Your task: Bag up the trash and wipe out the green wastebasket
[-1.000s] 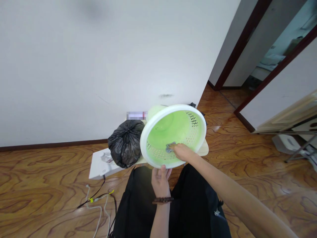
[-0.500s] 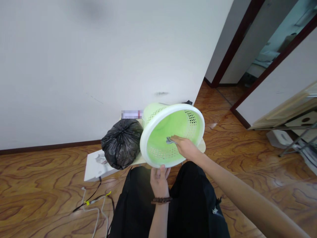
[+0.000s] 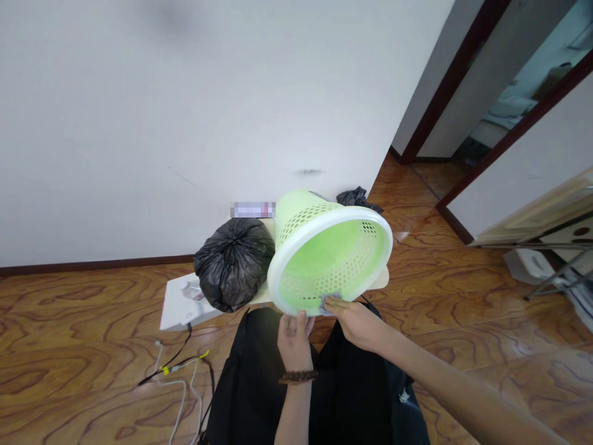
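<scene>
A light green plastic wastebasket with a white rim and rows of holes lies tilted, its mouth turned toward me. My left hand grips the rim at its lowest part, thumb on the inner side and fingers underneath. My right hand presses a grey cloth against the inside of the lower rim, a little right of the left hand. Touching the basket's left side is a full, gathered black garbage bag.
Under the basket and bag shows a pale stool or bench top. Another crumpled black bag lies behind the basket. A white box and cables are at the left. The wall stands close behind.
My right hand has drawn the cloth from deep inside the basket down to its lower rim. The basket's mouth has tipped lower, and more of the black bag behind shows.
</scene>
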{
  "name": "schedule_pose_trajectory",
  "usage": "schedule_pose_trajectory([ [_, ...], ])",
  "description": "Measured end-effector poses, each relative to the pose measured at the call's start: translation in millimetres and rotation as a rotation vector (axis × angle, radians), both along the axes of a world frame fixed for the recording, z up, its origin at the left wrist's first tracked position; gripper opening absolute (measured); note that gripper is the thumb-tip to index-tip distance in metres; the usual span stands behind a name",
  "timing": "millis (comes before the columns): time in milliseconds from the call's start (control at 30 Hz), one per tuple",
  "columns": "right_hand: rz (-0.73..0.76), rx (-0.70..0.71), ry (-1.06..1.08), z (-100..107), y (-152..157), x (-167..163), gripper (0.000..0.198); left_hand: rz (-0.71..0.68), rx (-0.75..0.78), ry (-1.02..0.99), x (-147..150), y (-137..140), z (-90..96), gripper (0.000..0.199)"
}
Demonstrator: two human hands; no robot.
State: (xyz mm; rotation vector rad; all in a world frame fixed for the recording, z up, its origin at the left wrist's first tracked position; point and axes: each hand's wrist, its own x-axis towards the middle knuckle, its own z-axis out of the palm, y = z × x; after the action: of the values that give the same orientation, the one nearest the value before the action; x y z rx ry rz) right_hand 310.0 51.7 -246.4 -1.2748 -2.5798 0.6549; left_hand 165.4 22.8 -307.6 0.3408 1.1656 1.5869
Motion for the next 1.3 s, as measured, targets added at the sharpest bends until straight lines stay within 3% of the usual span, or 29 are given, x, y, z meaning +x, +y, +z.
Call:
schedule_pose_trajectory([
  [100, -0.054, -0.016, 0.092, 17, 0, 4, 0.052, -0.021, 0.018, -0.013, 5, 1, 2.2, 0.027],
  [200, -0.171, 0.083, 0.146, 24, 31, -2, 0.053, -0.04, 0.027, -0.023, 9, 2, 5.7, 0.026],
  [300, -0.222, 0.18, 0.072, 14, 72, -12, 0.053, -0.047, 0.025, -0.029, 10, 3, 8.7, 0.028],
  [400, -0.194, 0.142, -0.087, -8, 96, -20, 0.051, -0.024, 0.018, -0.035, 6, 3, 9.9, 0.03],
  [467, -0.161, 0.089, -0.132, -21, 94, -23, 0.052, -0.006, 0.007, -0.043, 3, 4, 8.8, 0.029],
  [567, -0.127, 0.036, -0.088, -31, 64, -24, 0.054, 0.004, -0.002, -0.048, -1, 4, 4.0, 0.028],
  [700, -0.063, -0.006, -0.019, -21, 12, -13, 0.057, 0.002, -0.009, -0.045, -1, 2, -2.3, 0.028],
  [800, -0.013, -0.044, 0.049, -7, -4, -2, 0.054, -0.003, -0.007, -0.02, 1, 3, -2.2, 0.027],
  [933, -0.135, 0.024, 0.144, 8, 20, 6, 0.055, -0.026, 0.007, 0.002, 7, 5, 3.5, 0.027],
  [1067, -0.29, 0.13, 0.108, 0, 70, -2, 0.057, -0.023, -0.005, 0.003, 9, 7, 7.0, 0.03],
  [1167, -0.236, 0.104, -0.037, -17, 89, -14, 0.054, 0.011, -0.008, 0.008, 3, 7, 5.8, 0.029],
  [1300, -0.093, 0.015, -0.06, -29, 74, -19, 0.047, 0.033, -0.037, 0.021, -6, 7, 3.5, 0.029],
])
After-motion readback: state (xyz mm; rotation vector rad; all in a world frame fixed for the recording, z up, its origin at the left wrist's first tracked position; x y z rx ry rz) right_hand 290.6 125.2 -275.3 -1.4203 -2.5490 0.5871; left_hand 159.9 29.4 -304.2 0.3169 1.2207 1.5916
